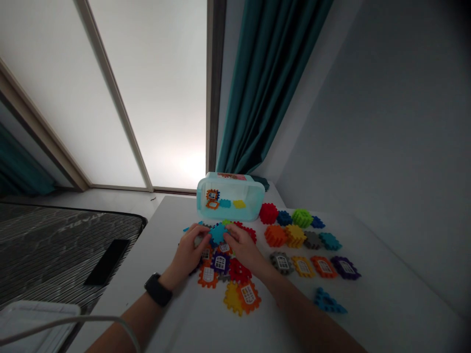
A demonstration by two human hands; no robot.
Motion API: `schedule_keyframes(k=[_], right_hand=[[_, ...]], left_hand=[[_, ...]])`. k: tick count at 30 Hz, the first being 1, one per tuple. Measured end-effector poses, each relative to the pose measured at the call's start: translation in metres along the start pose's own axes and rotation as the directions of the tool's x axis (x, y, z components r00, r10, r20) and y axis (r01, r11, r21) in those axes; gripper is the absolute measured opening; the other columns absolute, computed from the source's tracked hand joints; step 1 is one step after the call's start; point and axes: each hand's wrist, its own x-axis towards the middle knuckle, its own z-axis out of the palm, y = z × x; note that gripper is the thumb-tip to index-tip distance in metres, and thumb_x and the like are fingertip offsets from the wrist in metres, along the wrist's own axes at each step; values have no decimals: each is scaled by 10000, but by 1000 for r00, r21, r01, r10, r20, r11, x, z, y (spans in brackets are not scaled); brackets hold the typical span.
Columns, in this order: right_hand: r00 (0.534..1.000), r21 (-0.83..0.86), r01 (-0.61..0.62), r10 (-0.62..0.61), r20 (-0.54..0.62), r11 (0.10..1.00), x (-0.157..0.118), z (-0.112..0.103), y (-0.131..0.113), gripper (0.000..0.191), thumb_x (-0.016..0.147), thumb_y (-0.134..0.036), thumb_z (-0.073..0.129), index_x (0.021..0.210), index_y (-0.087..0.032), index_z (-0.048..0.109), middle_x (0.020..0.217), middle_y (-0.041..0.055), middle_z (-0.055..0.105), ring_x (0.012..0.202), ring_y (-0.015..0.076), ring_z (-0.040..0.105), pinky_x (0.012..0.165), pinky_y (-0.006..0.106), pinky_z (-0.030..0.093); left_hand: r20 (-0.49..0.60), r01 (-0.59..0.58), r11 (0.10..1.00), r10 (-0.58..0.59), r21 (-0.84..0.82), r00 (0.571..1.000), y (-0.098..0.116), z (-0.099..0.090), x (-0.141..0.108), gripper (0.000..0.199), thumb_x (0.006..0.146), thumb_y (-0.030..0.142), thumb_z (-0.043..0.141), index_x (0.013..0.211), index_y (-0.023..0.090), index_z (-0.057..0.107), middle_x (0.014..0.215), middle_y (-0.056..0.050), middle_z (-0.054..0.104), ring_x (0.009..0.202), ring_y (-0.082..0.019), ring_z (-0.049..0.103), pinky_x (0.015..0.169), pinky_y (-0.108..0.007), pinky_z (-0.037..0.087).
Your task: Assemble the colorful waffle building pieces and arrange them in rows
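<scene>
Between my two hands is a light blue toothed building tile (218, 234), held by its left and right edges. My left hand (191, 245), with a dark watch (158, 289) on the wrist, has its fingertips closed on the tile's left side. My right hand (241, 242) pinches its right side. Beneath and around them lies a loose pile of tiles: a purple window tile (221, 263), an orange window tile (208, 276), a red tile (240, 270) and a yellow tile (233, 297) partly under another orange window tile (249, 296). My hands hide part of the pile.
A clear blue bin (250, 198) lies on its side at the table's back, a few tiles inside. To the right, tiles stand sorted in rows by colour, including a red stack (268, 214) and a blue triangular tile (329, 300). A white cable (73, 319) crosses the lower left.
</scene>
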Motion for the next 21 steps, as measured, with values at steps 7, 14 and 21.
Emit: schedule_keyframes(k=[7,14,21], right_hand=[[1000,-172,-7,4,-19,985,-5,-2,-16,234,859,-331,568,666,-205,528,719,-14,534,719,167,525,660,279,401],[989,-16,-146,146,-7,989,-10,-1,-23,263,840,-398,578,674,-198,534,697,-19,524,689,159,492,625,270,383],[999,-174,4,-11,-38,985,-12,0,-11,181,892,-361,553,805,-205,580,828,17,606,812,202,588,743,323,480]], left_hand=[[18,-39,999,39,19,999,3,-4,-2,272,907,328,619,1151,210,599,962,-46,673,880,-208,661,817,-359,544],[80,-239,935,226,262,971,-2,-6,-5,482,854,353,724,1285,237,541,1202,-110,596,1118,-284,592,970,-470,504],[86,-276,921,262,275,961,-12,-9,-3,444,872,429,714,1252,247,573,1251,-119,524,1162,-291,561,987,-471,516]])
